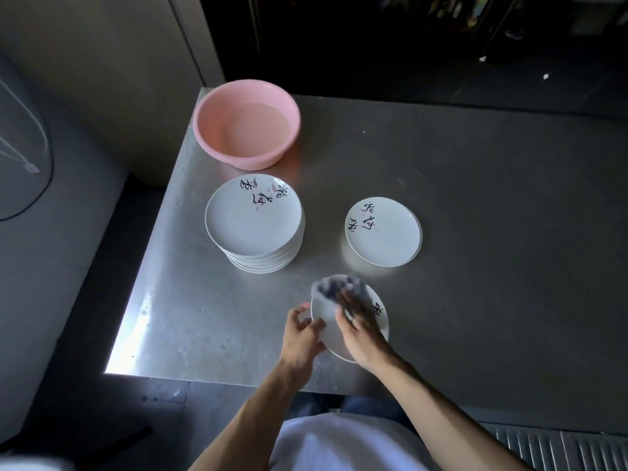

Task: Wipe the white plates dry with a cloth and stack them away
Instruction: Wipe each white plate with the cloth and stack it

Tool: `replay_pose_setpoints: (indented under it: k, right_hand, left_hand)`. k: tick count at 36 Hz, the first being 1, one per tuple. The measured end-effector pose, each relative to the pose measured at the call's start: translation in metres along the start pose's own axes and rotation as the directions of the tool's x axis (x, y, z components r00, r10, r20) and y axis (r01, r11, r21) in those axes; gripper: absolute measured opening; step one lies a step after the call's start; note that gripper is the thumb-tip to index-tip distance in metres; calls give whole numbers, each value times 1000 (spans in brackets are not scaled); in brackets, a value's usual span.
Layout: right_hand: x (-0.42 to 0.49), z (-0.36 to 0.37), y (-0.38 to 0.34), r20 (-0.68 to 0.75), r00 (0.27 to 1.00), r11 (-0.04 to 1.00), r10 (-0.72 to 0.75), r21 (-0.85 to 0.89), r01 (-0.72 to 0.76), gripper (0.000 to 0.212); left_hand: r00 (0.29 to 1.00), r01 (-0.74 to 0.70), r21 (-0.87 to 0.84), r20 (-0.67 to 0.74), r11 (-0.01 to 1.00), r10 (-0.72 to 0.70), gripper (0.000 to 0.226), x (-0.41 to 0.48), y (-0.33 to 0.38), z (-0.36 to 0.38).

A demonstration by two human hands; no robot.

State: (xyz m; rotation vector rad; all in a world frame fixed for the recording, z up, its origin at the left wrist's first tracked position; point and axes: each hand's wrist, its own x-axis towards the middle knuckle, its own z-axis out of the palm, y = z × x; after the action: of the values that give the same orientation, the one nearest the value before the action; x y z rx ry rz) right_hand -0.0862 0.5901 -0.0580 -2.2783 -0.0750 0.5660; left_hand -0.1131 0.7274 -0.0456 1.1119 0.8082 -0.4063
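Just above the table's near edge, the left hand (pixel 302 334) grips the left rim of 1 white plate (pixel 333 346), thumb on top and fingers curled under. The right hand (pixel 360 329) presses a grey cloth (pixel 334 287) onto the plate's face. Blur hides whether those fingers are bunched into the cloth or lie flat. The plate is round, so it has no long axis to line up, and it tilts slightly toward the person.

Ahead and to the right, well apart from the hands, lies a low pile (pixel 382 232) of what looks like 2 plates, probably the dried ones, and the right hand is nearer to it. Ahead and to the left stands the tall stack (pixel 253 215), close to the table's left edge. Bare steel table (pixel 492 198) lies between and to the right, giving free room for carrying. Farthest off, a pink basin (pixel 204 130) holding water sits at the far left corner.
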Motion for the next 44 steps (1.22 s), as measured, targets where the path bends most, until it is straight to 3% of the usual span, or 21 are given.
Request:
replay_pose_setpoints:
  k: [2, 3, 5, 8, 10, 12, 14, 16, 17, 20, 22, 26, 28, 30, 31, 33, 36, 38, 42, 44]
  right_hand:
    - [3, -4, 4, -141, 975, 943, 172, -264, -204, 49]
    - [3, -5, 3, -181, 956, 917, 229, -289, -274, 50]
    - [0, -4, -1, -144, 963, 944, 227, -210, -254, 53]
    - [-10, 0, -13, 91, 992, 993, -85, 90, 77, 50]
    - [-14, -3, -15, 166, 967, 968, -194, 193, 161, 48]
    - [-8, -6, -12, 136, 982, 979, -132, 172, 107, 48]
    - [2, -8, -10, -13, 996, 993, 84, 81, -82, 51]
    - [9, -11, -12, -168, 943, 958, 287, 42, -284, 54]
    - [11, -12, -14, -172, 930, 945, 325, 107, -310, 54]
    - [8, -11, -23, -45, 972, 917, 232, 344, -203, 59]
    - [3, -9, -30, -12, 997, 924, 73, 376, -63, 59]
    - [6, 1, -19, 59, 996, 982, -72, 179, 61, 55]
    - [11, 4, -5, 50, 999, 997, 4, -72, -1, 54]
    - [13, 0, 7, -47, 985, 935, 166, -309, -172, 60]
    - [11, -4, 10, -100, 973, 906, 208, -354, -231, 62]
    - [4, -7, 15, -112, 980, 901, 165, -387, -196, 61]
    - [-14, -3, 10, 55, 992, 976, 113, -194, -100, 61]
    - [-21, -1, -1, 94, 993, 997, 79, -5, -78, 66]
    - [-14, -11, -38, -52, 994, 946, 97, 315, -76, 67]
    - [-9, -18, -50, -226, 955, 910, 191, 405, -86, 43]
  left_hand:
    - [1000, 3, 12, 20, 1000, -3, 43, 3, 1, -1]
    - [999, -12, 29, 51, 999, 11, 47, 3, 3, -1]
    - [987, -56, 85, 153, 995, 42, 53, 1, 4, 0]
    - [969, -80, 171, 243, 982, 37, 41, -3, 5, 3]
    - [971, -68, 175, 236, 982, 25, 32, -3, 3, 2]
    - [974, -65, 151, 223, 986, 30, 35, 0, 3, 0]
    - [981, -53, 86, 190, 995, 35, 47, 2, 2, -1]
    - [988, -34, 20, 154, 999, 31, 53, 2, 4, 1]
    - [989, -35, 6, 141, 999, 33, 51, 2, 5, 2]
    - [996, -58, 71, 75, 996, 53, 12, 2, 11, 5]
    - [998, -30, 120, 61, 992, 23, 17, 5, 10, 4]
    - [995, -13, 95, 100, 995, 4, 18, 1, 1, 2]
    - [998, -10, 53, 68, 999, 7, 18, 0, 0, 1]
    - [1000, -11, 26, 22, 1000, 10, 20, 2, 4, 1]
    - [1000, -18, 21, 8, 1000, 17, 22, 3, 7, 1]
    - [999, -32, 26, -13, 999, 32, 25, 4, 13, 2]
    - [999, -51, 68, 5, 996, 51, 23, 0, 19, 7]
    - [993, -89, 83, 81, 993, 82, 49, -5, 20, 12]
    - [968, -205, 94, 170, 974, 187, 66, -18, 17, 28]
    - [950, -254, 80, 207, 964, 233, 67, -23, 16, 36]
